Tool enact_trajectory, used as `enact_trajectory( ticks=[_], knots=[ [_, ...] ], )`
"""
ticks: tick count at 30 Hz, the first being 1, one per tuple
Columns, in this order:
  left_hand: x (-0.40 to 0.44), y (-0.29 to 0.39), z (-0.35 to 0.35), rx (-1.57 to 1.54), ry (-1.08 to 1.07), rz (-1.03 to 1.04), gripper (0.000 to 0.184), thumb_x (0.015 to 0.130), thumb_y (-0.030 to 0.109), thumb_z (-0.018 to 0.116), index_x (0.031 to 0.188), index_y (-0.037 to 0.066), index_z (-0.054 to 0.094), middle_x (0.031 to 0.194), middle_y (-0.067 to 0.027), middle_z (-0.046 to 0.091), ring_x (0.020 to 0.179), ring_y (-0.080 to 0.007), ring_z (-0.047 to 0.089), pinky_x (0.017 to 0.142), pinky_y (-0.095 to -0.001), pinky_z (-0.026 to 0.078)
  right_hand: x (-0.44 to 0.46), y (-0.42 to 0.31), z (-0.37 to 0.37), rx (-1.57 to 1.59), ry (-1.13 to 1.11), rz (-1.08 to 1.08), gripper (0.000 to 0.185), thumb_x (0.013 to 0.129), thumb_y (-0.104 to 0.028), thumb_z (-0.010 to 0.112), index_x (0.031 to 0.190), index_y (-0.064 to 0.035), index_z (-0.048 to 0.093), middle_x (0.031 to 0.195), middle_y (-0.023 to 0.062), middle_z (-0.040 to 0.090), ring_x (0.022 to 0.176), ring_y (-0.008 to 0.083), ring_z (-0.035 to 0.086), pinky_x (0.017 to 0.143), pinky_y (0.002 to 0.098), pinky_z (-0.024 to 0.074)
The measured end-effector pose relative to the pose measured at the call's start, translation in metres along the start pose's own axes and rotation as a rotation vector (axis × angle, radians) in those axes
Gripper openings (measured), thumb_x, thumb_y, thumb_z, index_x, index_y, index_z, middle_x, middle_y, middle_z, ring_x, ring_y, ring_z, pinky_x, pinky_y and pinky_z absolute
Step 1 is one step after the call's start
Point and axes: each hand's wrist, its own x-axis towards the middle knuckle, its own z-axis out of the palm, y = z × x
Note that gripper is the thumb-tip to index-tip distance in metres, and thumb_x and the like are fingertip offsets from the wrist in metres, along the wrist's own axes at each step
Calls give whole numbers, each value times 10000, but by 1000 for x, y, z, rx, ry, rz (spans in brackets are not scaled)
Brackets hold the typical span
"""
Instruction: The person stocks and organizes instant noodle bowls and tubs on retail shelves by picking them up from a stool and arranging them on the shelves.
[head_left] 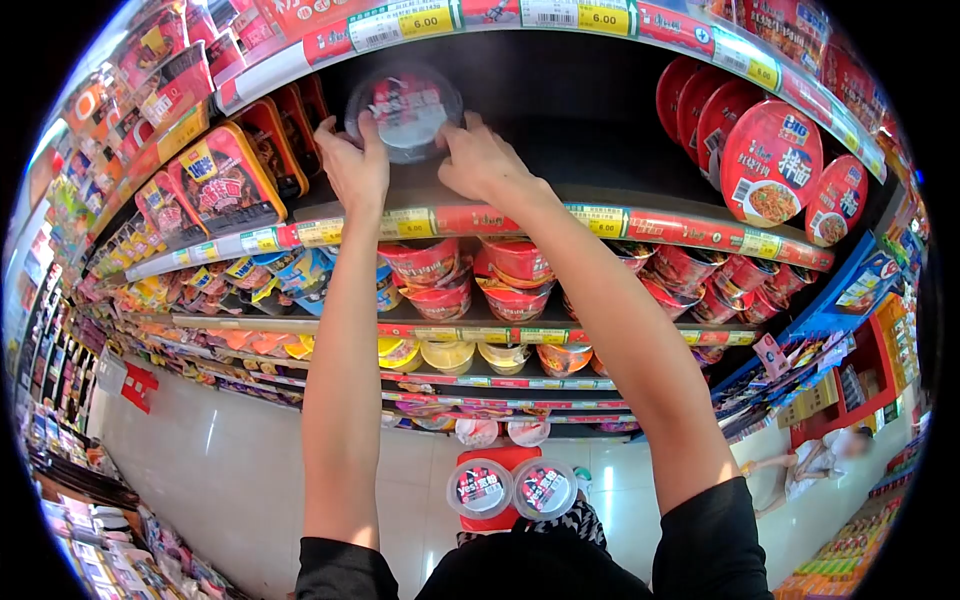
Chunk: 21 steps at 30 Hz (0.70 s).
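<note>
Clear-lidded tub, one: above the price rail. Left hand: half-curled, thumb and fingers gripping the tub's left side. Right hand: loosely curled at opposite rim; blur leaves its grip unclear. Handling: probably light, smooth, thin-walled; best held around the sides.

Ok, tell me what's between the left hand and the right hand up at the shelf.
In the head view, a round tub lies between the left hand and the right hand, its printed top facing the camera.
</note>
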Motion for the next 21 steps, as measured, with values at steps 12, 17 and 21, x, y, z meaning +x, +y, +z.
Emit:
enact_trajectory(
  ticks=[12, 17, 21],
  knots=[
    [6, -5, -2, -70, -193, 113, 353, 943, 265, 497, 1148, -9, 584, 980, -223, 657, 932, -324, 643, 823, -378, 478, 7, 1, -33, 643, -300, 97, 863, 731, -173, 634, 1436, 39, 184, 1421, 255, 318, 1348, 314, 323, 1084, 332, 284],
    [30, -14, -5, -271, -263, -51, 355, 950, 266, 529, 1137, -30, 586, 894, -128, 665, 788, -188, 623, 731, -320, 492, 0, 8, -46, 1156, -169, 211, 885, 776, -168, 666, 1452, 34, 133, 1294, 188, 453, 1185, 239, 464, 997, 366, 373],
    [21, 37, -50, -739, -464, -344, 339, 965, 315, 540, 1097, 3, 558, 718, 9, 505, 598, -77, 479, 560, -233, 441, -8, 9, -58, 1315, 6, 191, 717, 828, -105, 636, 1420, 31, 256, 1150, 138, 548, 1055, 188, 518, 906, 314, 431]
  ],
)
